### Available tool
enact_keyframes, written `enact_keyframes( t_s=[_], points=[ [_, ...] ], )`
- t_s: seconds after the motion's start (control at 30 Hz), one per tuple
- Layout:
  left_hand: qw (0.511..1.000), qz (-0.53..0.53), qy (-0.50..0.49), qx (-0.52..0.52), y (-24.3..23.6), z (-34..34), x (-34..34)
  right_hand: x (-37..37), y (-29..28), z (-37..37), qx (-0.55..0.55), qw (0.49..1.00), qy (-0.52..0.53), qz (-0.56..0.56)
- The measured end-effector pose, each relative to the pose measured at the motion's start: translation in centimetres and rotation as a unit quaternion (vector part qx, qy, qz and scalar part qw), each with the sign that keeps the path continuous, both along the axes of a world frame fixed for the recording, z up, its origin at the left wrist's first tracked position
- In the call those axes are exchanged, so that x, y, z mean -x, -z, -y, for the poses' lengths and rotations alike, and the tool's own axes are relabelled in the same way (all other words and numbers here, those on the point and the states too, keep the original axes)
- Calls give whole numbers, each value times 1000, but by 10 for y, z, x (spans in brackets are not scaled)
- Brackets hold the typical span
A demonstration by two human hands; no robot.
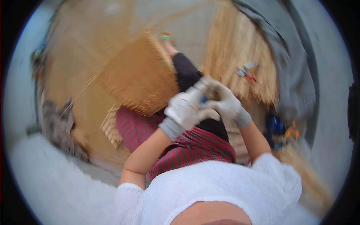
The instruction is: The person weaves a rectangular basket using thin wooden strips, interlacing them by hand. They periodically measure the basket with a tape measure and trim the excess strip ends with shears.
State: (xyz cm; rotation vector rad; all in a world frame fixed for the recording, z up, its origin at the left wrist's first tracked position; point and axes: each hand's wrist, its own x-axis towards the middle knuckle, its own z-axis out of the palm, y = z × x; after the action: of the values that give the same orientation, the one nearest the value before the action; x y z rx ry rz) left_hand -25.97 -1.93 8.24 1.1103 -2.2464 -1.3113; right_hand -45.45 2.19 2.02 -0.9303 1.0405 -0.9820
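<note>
Both my hands wear white work gloves with grey cuffs and meet in front of my lap. My left hand (183, 109) points up and right, its thumb reaching across toward the other hand. Curled inward, my right hand (228, 104) meets the left fingertips. The fingers are bent and blurred by motion; a small blue patch shows between the hands, and what they grip, if anything, cannot be made out. Left of my hands, a tan woven mat of flat strips (137, 75) leans over my leg, its cut strip ends toward me.
Pale wooden strips (234, 45) lie at the far right, with a red-handled cutting tool (247, 72) on top. A grey sheet (279, 48) borders them. A dark blue object (276, 125) sits at the right. Grey cloth (58, 125) lies at the left, near a braided piece (111, 127).
</note>
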Motion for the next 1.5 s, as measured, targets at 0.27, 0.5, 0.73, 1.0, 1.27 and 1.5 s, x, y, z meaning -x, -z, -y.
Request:
enact_keyframes(
  t_s=[0.27, 0.5, 0.73, 1.0, 1.27, 1.5],
  points=[
    [960, 224, -155, 70, 54, -9, -72, 95, 71, 92, 60, 962, 42, 263],
    [869, -162, -397, -247, 132, -33, -101, 192, 219, 75, -174, 647, 76, -739],
    [806, -191, -501, -252, 148, 33, -130, 228, 273, 34, -163, 686, 46, -707],
    [729, -338, -496, -329, 145, 62, -131, 168, 176, 9, -48, 771, 97, -628],
    [784, -334, -476, -217, 177, 58, -136, 114, 3, -59, 120, 870, 36, -477],
    [785, -346, -443, -259, 188, 66, -124, -1, 6, -59, 250, 886, -193, -339]
  ],
)
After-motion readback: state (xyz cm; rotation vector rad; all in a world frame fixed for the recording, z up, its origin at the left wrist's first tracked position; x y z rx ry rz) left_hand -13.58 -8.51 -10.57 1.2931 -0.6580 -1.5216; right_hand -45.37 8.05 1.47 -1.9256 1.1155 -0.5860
